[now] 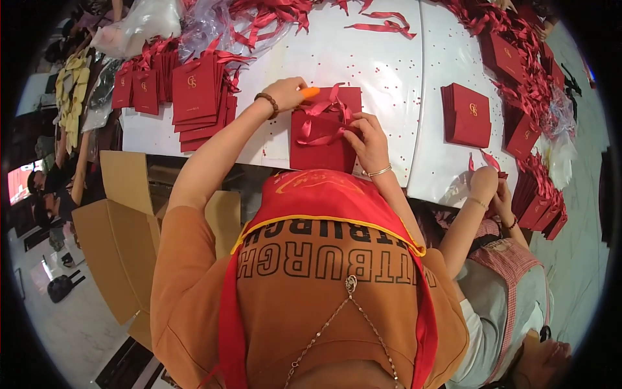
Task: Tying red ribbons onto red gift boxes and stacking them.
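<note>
I'm tying the red ribbon (322,120) on the red bag (321,152) at table edge, 12 o'clock of me: right hand (368,139) pinching a loop shut, left hand (285,93) curled around the tail; next, I judge, cinching evenly.

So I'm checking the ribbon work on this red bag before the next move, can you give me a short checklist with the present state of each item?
1. Red bag lies flat on the white table: ok.
2. Left hand is at the bag's top left corner, an orange cover on one fingertip: ok.
3. Right hand has its fingers on the red ribbon: ok.
4. Ribbon tied into a finished bow: cannot tell, loops show but the knot is partly hidden.
5. Stack of red bags sits apart to the right: ok.
6. The other person's hands at the table edge stay off this bag: ok.
</note>
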{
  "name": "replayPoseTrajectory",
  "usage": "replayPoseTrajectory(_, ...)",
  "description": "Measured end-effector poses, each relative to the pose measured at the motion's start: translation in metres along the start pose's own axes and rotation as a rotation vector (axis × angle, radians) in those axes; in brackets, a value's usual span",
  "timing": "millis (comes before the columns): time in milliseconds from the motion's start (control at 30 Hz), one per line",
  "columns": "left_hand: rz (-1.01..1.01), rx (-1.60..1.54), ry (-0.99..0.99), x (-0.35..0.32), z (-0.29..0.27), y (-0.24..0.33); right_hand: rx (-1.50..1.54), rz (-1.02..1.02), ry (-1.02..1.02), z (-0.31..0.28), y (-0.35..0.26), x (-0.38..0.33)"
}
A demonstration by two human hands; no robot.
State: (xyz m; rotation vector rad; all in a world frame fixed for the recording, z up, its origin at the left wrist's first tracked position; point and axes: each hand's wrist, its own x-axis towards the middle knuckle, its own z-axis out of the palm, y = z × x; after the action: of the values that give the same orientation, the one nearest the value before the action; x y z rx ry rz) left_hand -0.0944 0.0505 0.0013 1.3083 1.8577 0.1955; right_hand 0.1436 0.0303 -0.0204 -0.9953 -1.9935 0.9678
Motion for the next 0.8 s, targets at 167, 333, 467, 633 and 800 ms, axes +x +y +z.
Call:
replayPoseTrajectory(167, 0.341, -0.374, -0.063, 0.001, 0.021, -0.032, 0.042, 0.069, -0.030, 0.002, -0.003, 0.000)
replayPoseTrajectory(333, 0.349, -0.378, 0.000, -0.014, 0.016, 0.014, 0.003, 0.050, -0.018, 0.001, -0.005, 0.001)
replayPoseTrajectory(467, 0.386, -0.205, 0.037, -0.011, 0.034, 0.033, -0.017, -0.019, -0.056, 0.000, -0.008, 0.002)
replayPoseTrajectory(633, 0.225, -0.529, -0.126, -0.007, 0.035, 0.025, 0.323, 0.214, -0.106, -0.003, -0.009, -0.003)
replayPoseTrajectory(800, 0.082, -0.851, 0.066, 0.009, 0.007, 0.039, 0.369, 0.327, -0.322, 0.000, -0.004, 0.000)
